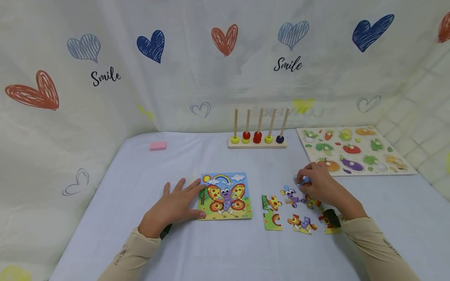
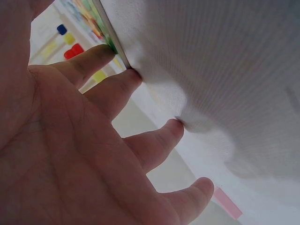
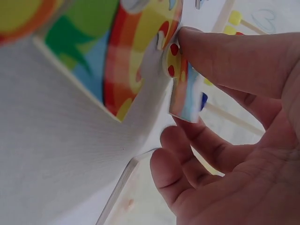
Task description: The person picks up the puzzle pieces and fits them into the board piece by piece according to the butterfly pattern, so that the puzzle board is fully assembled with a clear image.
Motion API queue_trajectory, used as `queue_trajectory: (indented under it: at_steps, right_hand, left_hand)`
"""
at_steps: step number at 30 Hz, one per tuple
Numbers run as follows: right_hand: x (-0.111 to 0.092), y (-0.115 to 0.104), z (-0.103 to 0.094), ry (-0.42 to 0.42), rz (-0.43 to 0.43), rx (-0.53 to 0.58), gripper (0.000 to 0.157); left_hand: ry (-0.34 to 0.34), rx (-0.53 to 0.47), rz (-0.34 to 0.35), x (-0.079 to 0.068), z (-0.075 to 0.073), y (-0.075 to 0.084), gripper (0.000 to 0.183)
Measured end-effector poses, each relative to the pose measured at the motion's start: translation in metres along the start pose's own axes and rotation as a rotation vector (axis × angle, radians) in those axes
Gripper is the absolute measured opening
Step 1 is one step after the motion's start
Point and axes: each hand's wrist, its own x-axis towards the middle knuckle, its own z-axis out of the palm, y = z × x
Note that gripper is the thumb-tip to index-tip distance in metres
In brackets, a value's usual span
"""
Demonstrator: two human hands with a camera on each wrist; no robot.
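My left hand (image 1: 175, 205) lies with spread, fairly straight fingers at the left side of a square butterfly picture board (image 1: 242, 212); its thumb and a fingertip touch the edge. In the left wrist view, two fingertips meet that edge. To the right, my right hand (image 1: 321, 185) pinches a jigsaw piece (image 3: 185, 101) between thumb and fingers, seen up close in the right wrist view. Around it on the table lie several loose butterfly jigsaw pieces, among them a green-edged corner piece (image 1: 271, 221), a purple middle piece (image 1: 290, 196) and a lower piece (image 1: 301, 224). The hand partly covers others.
A wooden bead stand (image 1: 258, 146) with upright pegs and coloured beads stands at the back. At the back right lies a vegetable picture board (image 1: 363, 146), close to my right hand. A small pink block (image 1: 158, 146) sits at the back left. White cloth (image 1: 211, 253) covers the table.
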Motion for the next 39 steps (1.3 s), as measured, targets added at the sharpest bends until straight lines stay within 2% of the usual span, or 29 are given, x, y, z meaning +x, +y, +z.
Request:
queue_trajectory:
  at_steps: [8,12,15,19,21,29,39]
  right_hand:
    - [0.002,0.000,-0.002,-0.031,-0.015,0.007,0.014]
    - [0.003,-0.001,-0.003,-0.041,0.038,0.037,0.016]
    - [0.004,-0.001,-0.004,-0.036,0.084,0.051,0.022]
    - [0.003,-0.003,-0.006,-0.020,0.092,0.050,0.036]
    - [0.003,-0.004,-0.007,-0.014,0.081,0.046,0.038]
    - [0.006,-0.010,-0.009,0.023,-0.018,0.042,0.024]
    - [0.034,-0.052,0.005,0.031,-0.094,0.157,0.024]
  left_hand:
    - [-0.004,0.002,-0.003,0.000,-0.001,0.001,0.088]
    - [-0.003,-0.003,-0.002,-0.001,-0.001,0.001,0.088]
    - [-0.002,-0.013,0.005,-0.002,-0.001,0.000,0.087]
    - [0.004,-0.020,0.015,-0.003,-0.002,0.000,0.086]
    - [0.007,-0.017,0.013,-0.003,-0.001,0.000,0.086]
    - [0.002,-0.021,0.015,0.000,-0.001,-0.001,0.087]
    - [-0.007,-0.016,0.000,0.001,0.000,-0.003,0.087]
